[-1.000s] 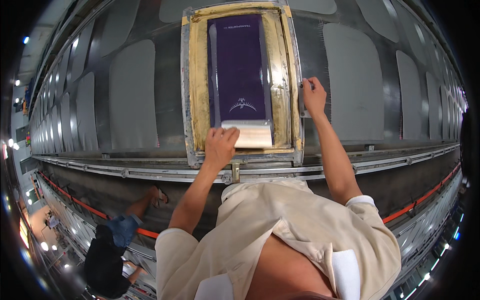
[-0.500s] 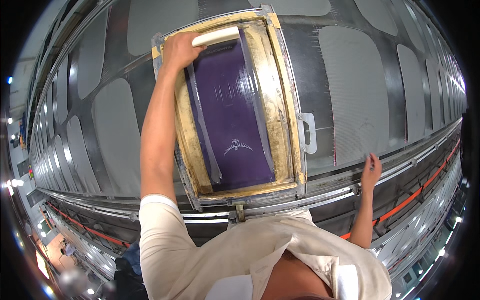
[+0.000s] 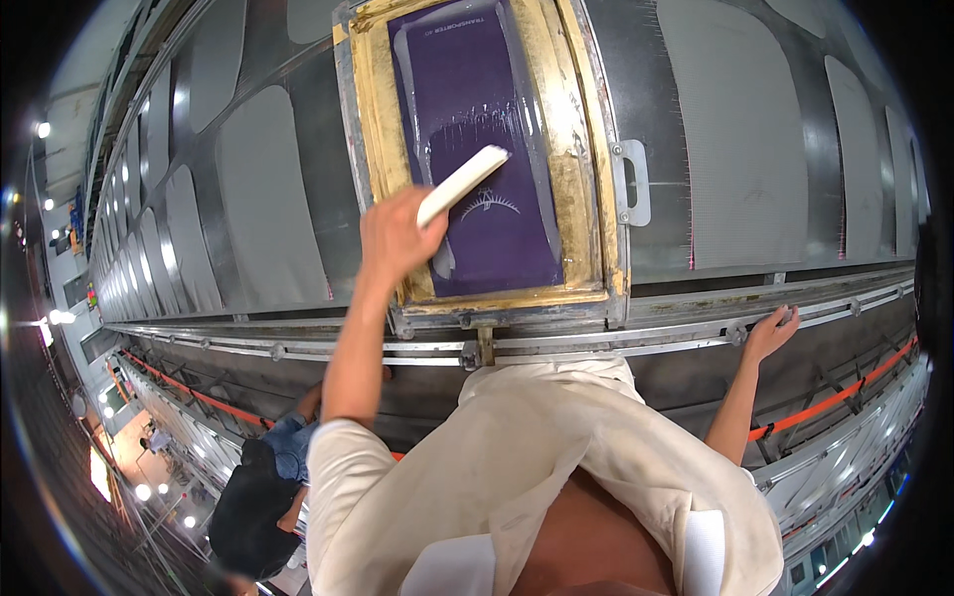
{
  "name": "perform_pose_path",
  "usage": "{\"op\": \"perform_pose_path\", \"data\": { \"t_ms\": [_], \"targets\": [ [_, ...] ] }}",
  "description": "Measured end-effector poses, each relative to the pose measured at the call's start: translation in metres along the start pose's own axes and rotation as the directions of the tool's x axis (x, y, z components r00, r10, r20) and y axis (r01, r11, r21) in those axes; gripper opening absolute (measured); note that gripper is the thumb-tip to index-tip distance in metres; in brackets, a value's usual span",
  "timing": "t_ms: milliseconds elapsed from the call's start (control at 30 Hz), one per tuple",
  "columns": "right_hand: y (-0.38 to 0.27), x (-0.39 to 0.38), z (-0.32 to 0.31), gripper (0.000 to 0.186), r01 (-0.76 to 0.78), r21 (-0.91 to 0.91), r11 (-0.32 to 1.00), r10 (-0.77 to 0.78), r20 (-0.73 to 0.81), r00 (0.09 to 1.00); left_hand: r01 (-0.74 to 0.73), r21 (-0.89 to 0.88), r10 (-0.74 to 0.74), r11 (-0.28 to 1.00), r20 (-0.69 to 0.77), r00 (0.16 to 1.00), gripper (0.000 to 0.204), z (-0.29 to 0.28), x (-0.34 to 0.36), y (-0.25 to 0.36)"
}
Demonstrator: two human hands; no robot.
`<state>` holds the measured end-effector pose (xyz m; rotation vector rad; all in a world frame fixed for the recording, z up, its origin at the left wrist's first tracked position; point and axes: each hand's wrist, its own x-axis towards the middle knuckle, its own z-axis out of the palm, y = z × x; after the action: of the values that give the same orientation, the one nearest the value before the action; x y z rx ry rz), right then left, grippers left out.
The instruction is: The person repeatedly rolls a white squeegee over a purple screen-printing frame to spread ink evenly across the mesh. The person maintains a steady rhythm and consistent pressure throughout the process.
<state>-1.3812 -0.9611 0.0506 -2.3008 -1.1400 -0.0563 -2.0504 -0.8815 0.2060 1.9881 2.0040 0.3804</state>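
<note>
Gripping one end of a white squeegee (image 3: 462, 185), the left hand (image 3: 396, 238) is closed around it, the blade lying tilted across the purple screen (image 3: 475, 149) inside the yellowed frame (image 3: 581, 159). Right of that frame, the right hand (image 3: 770, 333) rests open-fingered on the metal rail (image 3: 676, 333).

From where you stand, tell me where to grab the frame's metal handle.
Grip the handle by its upright outer bar, coming from the frame's right side. It is a loop standing out from that edge, and the right hand on the rail is nearest.
</note>
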Motion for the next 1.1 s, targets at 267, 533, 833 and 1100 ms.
{"op": "perform_pose_path", "data": {
  "t_ms": [267,533,833,1100],
  "targets": [
    [0.032,0.025,0.025,0.06,-0.175,-0.051,0.983,0.172,-0.063,0.983,0.652,-0.103,-0.658,0.751,-0.187,0.729,0.029,0.017,-0.11,0.027],
    [0.013,0.02,0.021,0.064,-0.188,0.043,0.981,0.189,-0.02,0.982,0.602,0.003,-0.589,0.799,-0.206,0.782,0.03,0.054,-0.086,0.083],
    [0.01,0.015,0.021,0.069,-0.183,0.068,0.981,0.187,-0.048,0.981,-0.452,0.209,0.415,0.867,0.199,0.888,0.046,-0.001,-0.005,0.047],
    [0.008,0.016,0.021,0.067,-0.143,0.122,0.982,0.153,-0.079,0.985,-0.734,-0.026,0.69,0.679,0.364,0.625,0.049,0.023,0.046,0.08]
  ]
}}
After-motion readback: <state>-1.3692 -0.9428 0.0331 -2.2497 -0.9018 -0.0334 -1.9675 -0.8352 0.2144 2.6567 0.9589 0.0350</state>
